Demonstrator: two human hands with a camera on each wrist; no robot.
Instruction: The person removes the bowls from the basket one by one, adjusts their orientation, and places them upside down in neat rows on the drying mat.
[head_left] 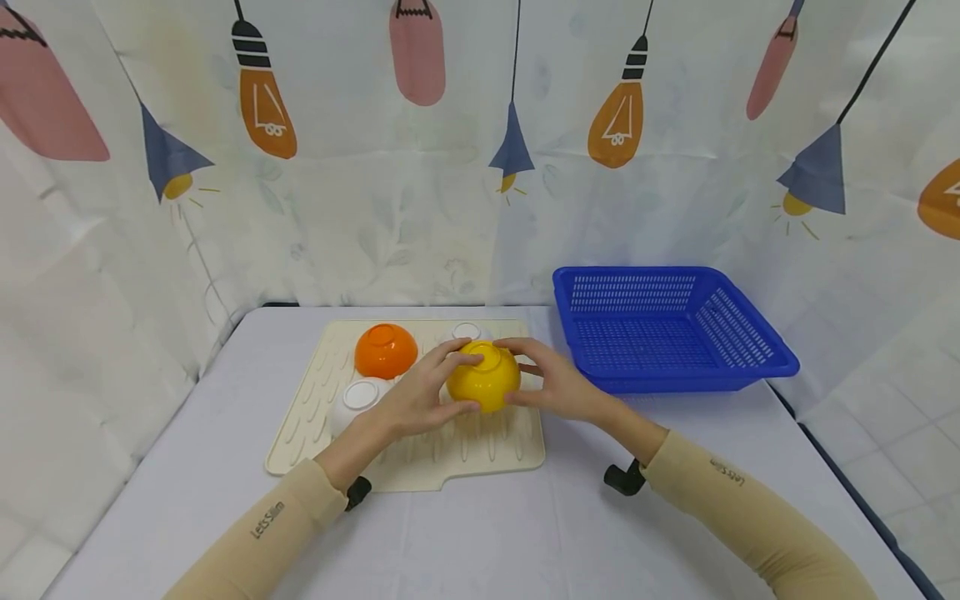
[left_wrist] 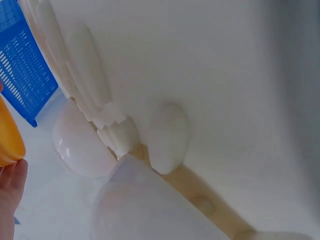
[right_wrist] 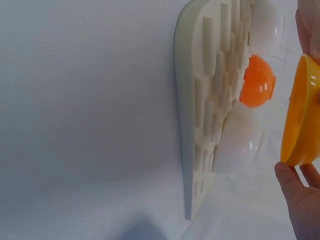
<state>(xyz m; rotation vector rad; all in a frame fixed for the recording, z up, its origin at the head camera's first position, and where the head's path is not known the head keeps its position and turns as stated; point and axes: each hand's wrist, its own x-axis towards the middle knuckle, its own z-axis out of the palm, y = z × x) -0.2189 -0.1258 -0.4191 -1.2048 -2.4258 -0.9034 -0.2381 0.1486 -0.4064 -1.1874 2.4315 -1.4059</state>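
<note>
In the head view both hands hold a yellow bowl (head_left: 483,387) bottom up, raised over a cream ridged mat (head_left: 483,462). The left hand (head_left: 427,387) grips its left side, thumb low and fingers near the base ring. My right hand (head_left: 561,383) holds the opposite side between thumb and fingers. On the mat, an orange bowl (head_left: 386,354) and a white bowl (head_left: 363,395) lie upside down to the left; the left hand partly covers the white one. Another white bowl (head_left: 466,331) sits behind the yellow one, mostly hidden. The right wrist view shows the yellow bowl's rim (right_wrist: 295,117).
A blue perforated basket (head_left: 675,385) stands at the back right of the white-covered table (head_left: 480,542). Behind the table hangs a patterned curtain (head_left: 337,233). Each wrist carries a small black device, the right one (head_left: 624,479) just above the tabletop.
</note>
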